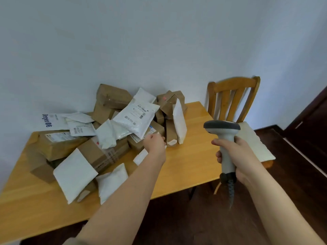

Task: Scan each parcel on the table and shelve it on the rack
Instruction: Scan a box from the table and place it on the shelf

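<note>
Bare table [191, 167] lies at five o'clock of the parcel heap [113, 131], where the left hand [154, 144] pinches a small white parcel [141, 156] (mostly hidden) and the right hand [235, 156] grips the scanner [224, 137].

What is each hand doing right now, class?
Left hand: fingers curled at the parcel pile; whether it grips anything cannot be told.
Right hand: grips the grey-and-white handheld barcode scanner by its handle.

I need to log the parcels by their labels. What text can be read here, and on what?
"Deeyeo" plus two characters I cannot read: white mailer, blue print.
Label on padded mailer: barcodes, print too small.
Labels on the other parcels: too blurred.
Scanner: no text visible.
</note>
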Demonstrator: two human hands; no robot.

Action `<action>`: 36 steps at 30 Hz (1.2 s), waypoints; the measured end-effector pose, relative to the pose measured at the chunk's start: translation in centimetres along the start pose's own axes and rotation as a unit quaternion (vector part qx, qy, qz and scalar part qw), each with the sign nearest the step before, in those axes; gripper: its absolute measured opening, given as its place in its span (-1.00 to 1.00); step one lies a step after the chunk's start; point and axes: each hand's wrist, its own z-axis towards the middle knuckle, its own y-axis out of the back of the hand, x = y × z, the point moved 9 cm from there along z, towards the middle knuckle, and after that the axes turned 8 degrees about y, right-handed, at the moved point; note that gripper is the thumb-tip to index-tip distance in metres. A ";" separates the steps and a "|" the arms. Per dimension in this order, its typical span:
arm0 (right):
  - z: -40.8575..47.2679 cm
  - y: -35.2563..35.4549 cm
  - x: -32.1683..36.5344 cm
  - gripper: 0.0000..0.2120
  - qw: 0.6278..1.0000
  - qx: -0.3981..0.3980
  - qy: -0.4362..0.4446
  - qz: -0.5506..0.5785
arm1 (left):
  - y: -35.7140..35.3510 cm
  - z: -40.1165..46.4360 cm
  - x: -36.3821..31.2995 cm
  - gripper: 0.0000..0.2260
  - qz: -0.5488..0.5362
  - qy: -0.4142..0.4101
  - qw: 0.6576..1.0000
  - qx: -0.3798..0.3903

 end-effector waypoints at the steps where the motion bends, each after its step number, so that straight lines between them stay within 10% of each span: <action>1: 1.6 0.3 -0.2 -0.73 1.000 0.000 -0.003 0.001 | -1.7 0.6 0.1 -0.82 0.022 0.002 1.000 0.010; 10: 18.8 -0.2 0.2 -0.77 0.996 0.089 -0.019 0.021 | -14.7 9.4 -2.8 -0.44 0.178 -0.066 0.981 0.034; 19: 32.6 0.5 1.6 -0.75 0.988 0.139 -0.054 0.028 | -22.0 11.8 0.5 -0.87 0.190 0.046 0.980 0.046; 23: 34.5 -1.4 0.7 -0.78 0.982 0.169 -0.084 0.027 | -21.2 12.5 2.4 -0.85 0.409 0.053 0.904 0.114; 26: 35.0 -2.3 -0.9 -0.72 0.977 0.180 -0.114 0.017 | -19.4 14.3 2.0 -0.87 0.533 0.033 0.842 0.074; 30: 35.4 -2.9 -1.9 -0.72 0.975 0.183 -0.127 0.018 | -18.4 15.9 -3.0 -0.84 0.420 -0.094 0.899 -0.076; 36: 37.0 -3.1 -2.5 -0.70 0.977 0.169 -0.130 0.006 | -22.8 18.0 -7.7 -0.06 0.295 -0.120 0.932 -0.174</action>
